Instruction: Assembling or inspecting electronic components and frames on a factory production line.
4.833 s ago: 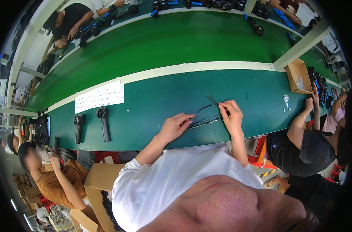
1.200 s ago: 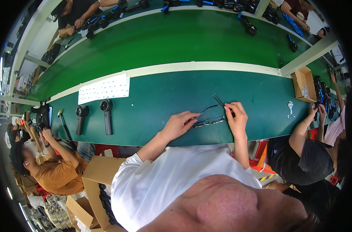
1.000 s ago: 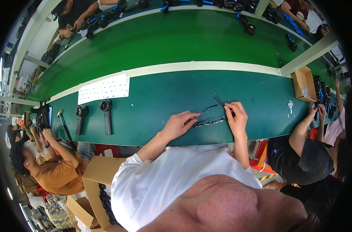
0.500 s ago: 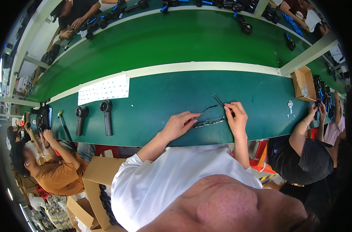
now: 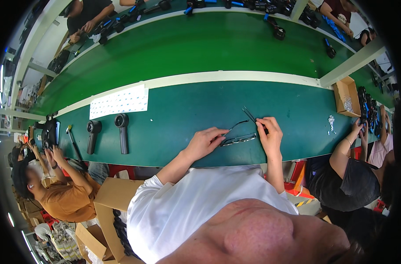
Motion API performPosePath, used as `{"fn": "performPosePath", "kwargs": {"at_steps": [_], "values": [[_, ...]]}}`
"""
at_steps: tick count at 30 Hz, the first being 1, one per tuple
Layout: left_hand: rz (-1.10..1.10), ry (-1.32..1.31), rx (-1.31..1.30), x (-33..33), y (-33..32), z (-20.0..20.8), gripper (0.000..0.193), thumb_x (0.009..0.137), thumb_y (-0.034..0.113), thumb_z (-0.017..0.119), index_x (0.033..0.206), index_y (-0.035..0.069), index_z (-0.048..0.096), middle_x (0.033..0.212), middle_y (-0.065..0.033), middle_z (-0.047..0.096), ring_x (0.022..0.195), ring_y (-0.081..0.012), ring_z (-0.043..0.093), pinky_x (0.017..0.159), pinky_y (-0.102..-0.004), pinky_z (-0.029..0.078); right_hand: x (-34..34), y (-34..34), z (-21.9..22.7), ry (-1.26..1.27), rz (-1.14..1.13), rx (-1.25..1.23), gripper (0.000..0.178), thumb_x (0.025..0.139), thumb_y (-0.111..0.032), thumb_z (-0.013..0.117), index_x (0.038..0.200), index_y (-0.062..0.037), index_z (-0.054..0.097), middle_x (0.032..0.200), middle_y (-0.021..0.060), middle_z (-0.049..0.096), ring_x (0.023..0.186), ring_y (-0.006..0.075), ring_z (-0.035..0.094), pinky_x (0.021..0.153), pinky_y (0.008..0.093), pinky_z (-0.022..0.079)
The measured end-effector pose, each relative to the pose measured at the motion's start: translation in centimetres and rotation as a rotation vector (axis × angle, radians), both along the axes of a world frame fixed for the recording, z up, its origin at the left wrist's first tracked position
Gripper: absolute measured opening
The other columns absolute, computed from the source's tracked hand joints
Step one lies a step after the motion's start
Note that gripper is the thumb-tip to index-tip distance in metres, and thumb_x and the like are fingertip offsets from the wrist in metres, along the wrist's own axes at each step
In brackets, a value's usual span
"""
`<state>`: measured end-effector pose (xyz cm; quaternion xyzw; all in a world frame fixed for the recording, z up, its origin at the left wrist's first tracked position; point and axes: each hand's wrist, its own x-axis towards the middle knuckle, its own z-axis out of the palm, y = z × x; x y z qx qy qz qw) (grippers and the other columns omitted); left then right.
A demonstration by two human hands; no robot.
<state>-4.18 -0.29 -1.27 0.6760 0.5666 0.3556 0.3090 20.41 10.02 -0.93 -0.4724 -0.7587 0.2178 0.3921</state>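
My left hand [image 5: 206,141] is closed around one temple of a pair of eyeglasses [image 5: 238,140], which rests low over the green bench in front of me. Between the thumb and fingers of my right hand [image 5: 270,133] is a pair of dark tweezers [image 5: 249,114], its two thin prongs pointing up and to the left, apart at the tips. Left of my hands stand out two dark handheld fans [image 5: 122,133] [image 5: 93,136], lying on the bench. Behind them lies a white sheet [image 5: 119,102] dotted with small blue marks.
At the right, a cardboard box [image 5: 346,96] holds small silvery parts, with a loose pile [image 5: 331,125] beside it. Co-workers sit on both sides. A pale rail [image 5: 218,76] separates my bench from the green belt [image 5: 187,46]. An open carton [image 5: 114,193] stands at my lower left.
My hands, the eyeglasses and the tweezers keep nearly the same pose. The whole view has shifted very slightly. The co-worker at the left has moved a hand a little.
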Motion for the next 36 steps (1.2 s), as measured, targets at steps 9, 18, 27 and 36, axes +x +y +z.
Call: {"fn": "performPosePath", "kwargs": {"at_steps": [9,18,27,36], "values": [[-0.018,0.009,0.018,-0.1,0.1,0.3,0.026,0.093,0.012,0.067,0.118,0.012,0.069,0.090,-0.0089,0.066,0.070,-0.0257,0.064,0.062,-0.0359,0.052,-0.2,0.3,-0.3,0.009,0.008,0.016,0.010,0.085,-0.007,0.074,0.095,-0.0048,0.074,0.092,0.0080,0.066,0.067,0.0199,0.063,0.060,0.0305,0.051],[-0.008,-0.011,0.044,0.4,0.2,0.0,0.028,0.092,0.008,0.067,0.120,0.011,0.070,0.082,-0.0098,0.063,0.065,-0.0217,0.062,0.061,-0.0322,0.051,0.7,0.3,-1.2,-0.074,-0.036,0.137,0.006,0.084,-0.015,0.074,0.087,-0.0100,0.073,0.090,0.0065,0.067,0.081,0.0255,0.067,0.067,0.0356,0.055],[-0.032,-0.041,-0.033,-0.2,-0.3,-1.8,0.025,0.093,0.004,0.066,0.117,0.004,0.070,0.078,-0.0086,0.061,0.061,-0.0161,0.055,0.057,-0.0289,0.047,1.3,-0.2,-1.3,-0.020,0.013,0.106,0.012,0.090,-0.021,0.068,0.091,-0.0090,0.070,0.091,0.0038,0.062,0.086,0.0238,0.065,0.068,0.0383,0.053],[-0.087,0.037,0.118,-0.8,-0.7,-0.7,0.026,0.093,0.006,0.067,0.119,0.006,0.070,0.081,-0.0099,0.062,0.064,-0.0200,0.061,0.059,-0.0310,0.050,0.1,0.2,-0.8,-0.059,-0.022,0.151,0.013,0.089,-0.023,0.069,0.089,-0.0095,0.070,0.090,0.0051,0.064,0.085,0.0255,0.066,0.069,0.0380,0.054]]}}
